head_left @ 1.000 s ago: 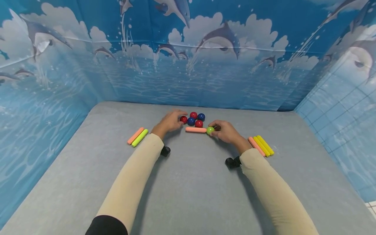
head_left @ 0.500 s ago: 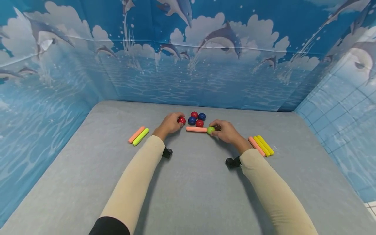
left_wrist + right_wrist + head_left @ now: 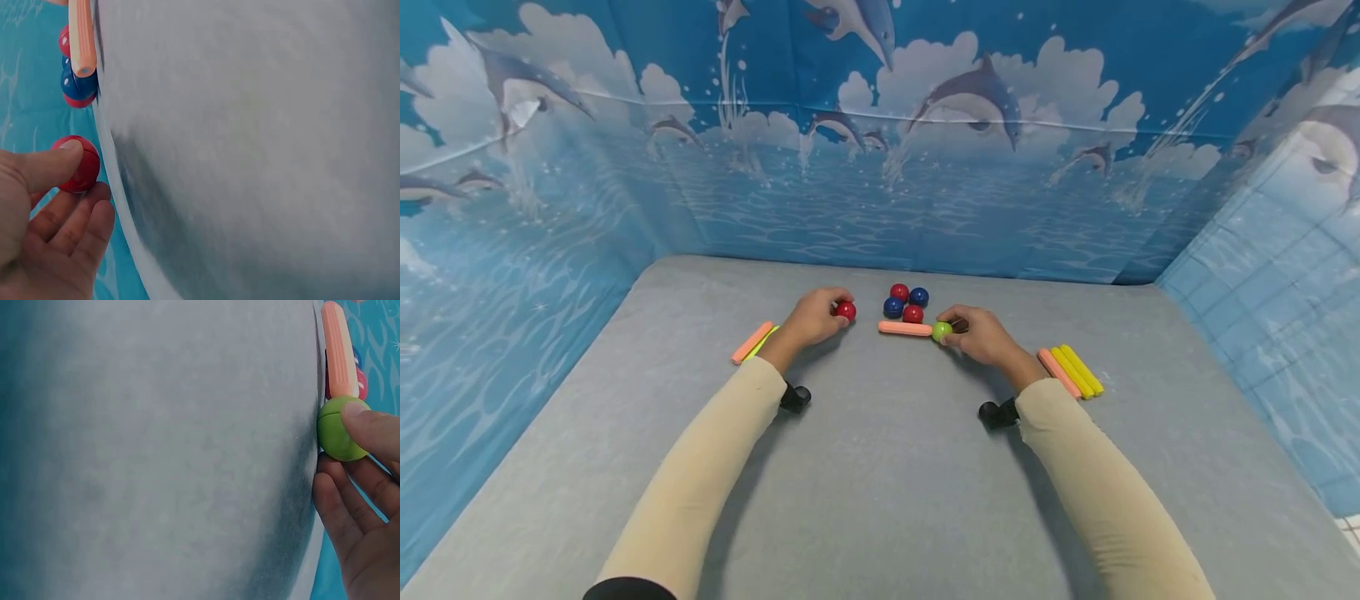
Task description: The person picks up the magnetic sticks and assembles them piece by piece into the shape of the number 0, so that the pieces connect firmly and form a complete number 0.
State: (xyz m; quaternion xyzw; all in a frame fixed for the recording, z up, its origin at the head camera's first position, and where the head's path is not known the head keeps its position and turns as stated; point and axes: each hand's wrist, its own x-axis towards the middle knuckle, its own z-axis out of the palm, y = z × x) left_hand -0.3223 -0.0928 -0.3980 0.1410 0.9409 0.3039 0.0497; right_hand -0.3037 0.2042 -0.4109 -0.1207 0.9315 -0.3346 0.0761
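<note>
Okay, red ball: it's in the left hand, out around 10 o'clock from the middle coral stick; can't tell if it touches the grey table.
Left grip: thumb and fingertips pinch that ball, so the gap is just ball-wide.
Middle coral stick: lies crosswise, with a green ball touching its 3 o'clock end and nothing on its 9 o'clock end.
Right grip: the right hand has the green ball pinched, thumb against fingers.
Stick-and-ball progress: I'd count one contact made, no clue whether it's actually fixed. The stick's other end is bare and the spare pieces look unjoined, so pretty early imo.
Spare balls: two more red balls and two blue balls, clumped just off the stick at 12 o'clock.
Spare sticks: another coral stick and a lime stick near 9 o'clock, the lime one partly hidden by the arm; a third coral stick and two yellow sticks towards 4 o'clock.
Backdrop: dolphin-print sheet, 12 o'clock.
</note>
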